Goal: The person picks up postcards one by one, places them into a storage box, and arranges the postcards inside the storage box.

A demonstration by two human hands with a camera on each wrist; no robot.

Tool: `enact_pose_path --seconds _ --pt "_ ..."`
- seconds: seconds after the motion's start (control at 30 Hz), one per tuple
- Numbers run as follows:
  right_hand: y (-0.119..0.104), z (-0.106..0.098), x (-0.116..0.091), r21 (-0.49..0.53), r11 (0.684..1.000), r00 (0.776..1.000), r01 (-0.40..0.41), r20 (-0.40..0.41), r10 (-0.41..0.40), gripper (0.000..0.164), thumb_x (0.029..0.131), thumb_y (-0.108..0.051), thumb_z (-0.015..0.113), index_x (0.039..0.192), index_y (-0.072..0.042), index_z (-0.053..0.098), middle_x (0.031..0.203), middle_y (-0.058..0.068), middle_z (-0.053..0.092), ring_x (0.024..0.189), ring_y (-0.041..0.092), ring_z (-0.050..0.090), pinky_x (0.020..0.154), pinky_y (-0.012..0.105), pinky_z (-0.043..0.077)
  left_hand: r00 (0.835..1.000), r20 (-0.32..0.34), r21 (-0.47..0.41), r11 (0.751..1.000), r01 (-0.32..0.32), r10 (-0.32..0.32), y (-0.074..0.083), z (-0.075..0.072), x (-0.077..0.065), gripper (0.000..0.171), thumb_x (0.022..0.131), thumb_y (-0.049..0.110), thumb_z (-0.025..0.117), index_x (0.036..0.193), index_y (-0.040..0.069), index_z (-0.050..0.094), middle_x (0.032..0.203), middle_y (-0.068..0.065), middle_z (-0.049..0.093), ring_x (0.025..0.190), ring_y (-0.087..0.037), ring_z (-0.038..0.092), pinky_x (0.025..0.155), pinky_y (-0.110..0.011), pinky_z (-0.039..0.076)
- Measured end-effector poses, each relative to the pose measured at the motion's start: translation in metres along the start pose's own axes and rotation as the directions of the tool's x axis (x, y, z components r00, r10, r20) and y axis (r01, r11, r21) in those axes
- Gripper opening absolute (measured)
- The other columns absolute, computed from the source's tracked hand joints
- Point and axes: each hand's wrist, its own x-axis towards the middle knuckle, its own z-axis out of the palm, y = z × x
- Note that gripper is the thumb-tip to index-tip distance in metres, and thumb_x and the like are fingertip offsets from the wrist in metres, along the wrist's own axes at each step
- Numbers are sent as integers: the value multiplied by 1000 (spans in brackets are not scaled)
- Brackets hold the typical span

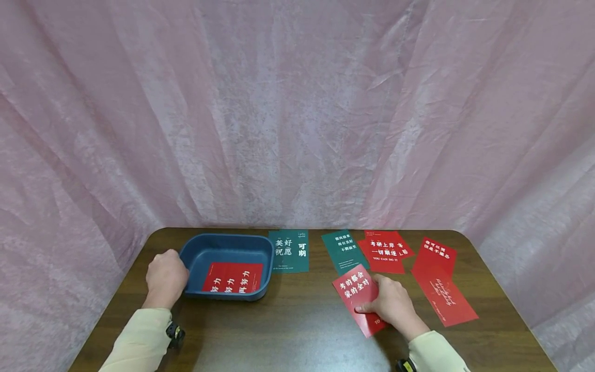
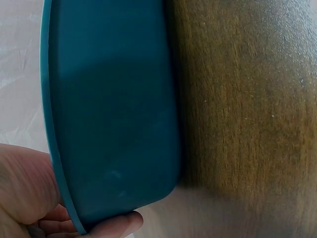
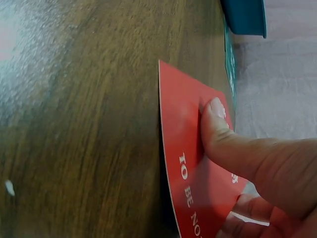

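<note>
My left hand (image 1: 166,276) grips the left side of a blue plastic tub (image 1: 268,268); in the left wrist view the thumb and fingers (image 2: 116,225) hold the tub's rim at a corner. Inside the tub lies a red card (image 1: 237,274) with white Chinese characters. My right hand (image 1: 392,302) pinches another red card (image 1: 355,294) with white lettering, thumb on its printed face and the other fingers behind. In the right wrist view this held card (image 3: 190,148) is slightly bent and tilted, one long edge close to the tabletop.
Green cards (image 1: 289,261) lie right of the tub, with another green card (image 1: 343,253) farther right. Several red cards lie overlapping at the back right (image 1: 386,253) and at the right (image 1: 443,297). The wooden table (image 1: 279,330) ends at a pink curtain (image 1: 297,129).
</note>
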Motion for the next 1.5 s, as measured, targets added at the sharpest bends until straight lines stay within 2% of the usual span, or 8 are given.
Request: enact_pose_path --seconds 0.2,0.43,0.57,0.8,1.17,1.5 --pt "-3 1 3 65 997 999 32 -17 -30 78 57 -36 85 122 -3 56 97 7 60 81 21 51 62 34 47 1000 -14 0 1000 -6 6 0 0 0 23 78 9 61 84 -12 56 68 -24 54 51 -28 53 47 -44 48" --pt "-6 0 3 93 992 997 81 -3 -81 66 66 -24 81 123 -3 55 99 8 60 79 19 52 61 32 47 998 -64 -2 1000 -29 29 -2 2 0 19 76 9 58 76 -10 57 66 -24 54 53 -33 54 44 -45 46" --pt "-8 1 4 82 993 996 89 1 -90 61 70 -21 79 124 -4 55 103 9 60 81 19 53 61 32 47 998 -60 -6 1000 -30 30 -2 3 0 19 76 9 58 78 -10 57 66 -24 54 53 -32 54 44 -46 46" --pt "-11 5 6 120 992 999 33 25 -37 55 75 -17 74 124 -1 53 105 10 58 83 19 53 59 32 50 998 -51 1 1000 -26 26 -2 4 1 21 76 10 61 79 -10 56 65 -22 54 51 -30 53 44 -45 46" --pt "-18 6 10 202 970 991 132 -13 -132 46 79 -13 70 122 -5 56 112 9 58 89 20 54 59 29 50 998 -53 0 999 -34 33 -1 2 1 20 76 10 59 79 -10 57 66 -23 54 52 -32 54 45 -46 46" --pt "-32 0 17 208 962 984 179 -34 -176 45 81 -10 68 123 -3 56 115 11 58 94 21 53 67 29 50 998 -50 6 1000 -30 30 -2 4 2 21 77 9 59 81 -11 57 67 -24 54 52 -32 54 45 -46 47"
